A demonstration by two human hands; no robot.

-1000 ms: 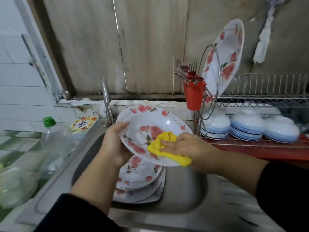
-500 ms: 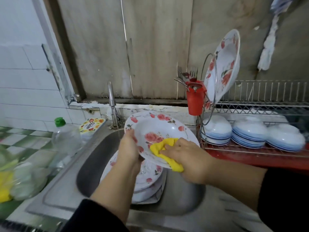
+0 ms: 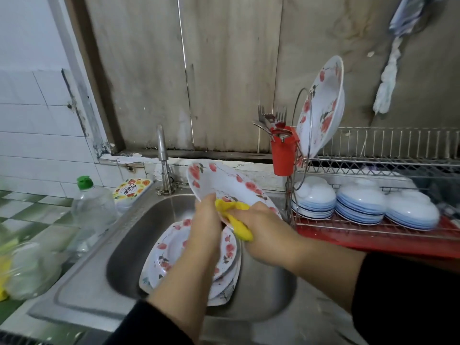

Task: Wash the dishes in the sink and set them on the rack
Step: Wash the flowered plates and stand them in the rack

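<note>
The sink point(image 3: 119, 247) held a stack point(image 3: 174, 247) of floral plates at its centre, and a thin stream ran onto the stack from the tap point(image 3: 161, 150) at twelve o'clock of the basin. At three o'clock of the sink stood the rack point(image 3: 398, 160). Its lower shelf carried three piles of bowls point(image 3: 361, 202) turned upside down, and one floral dish point(image 3: 323, 105) stood on edge on the upper tier. A red cup point(image 3: 283, 155) hung at the rack's nine o'clock end, with forks point(image 3: 271, 118) standing in it. At nine o'clock of the sink sat a bottle point(image 3: 92, 207) with a green cap, and a tub point(image 3: 132, 190) just beside it.

Both hands met above the stack, forearms reaching in from six o'clock. The left hand point(image 3: 207, 220) gripped the lower rim of a floral plate point(image 3: 224, 185), which was tilted above the basin with its far rim raised towards twelve o'clock. The right hand point(image 3: 263, 227) had its fingers curled round a yellow cloth point(image 3: 236, 215), pressing it against the plate's near edge.
</note>
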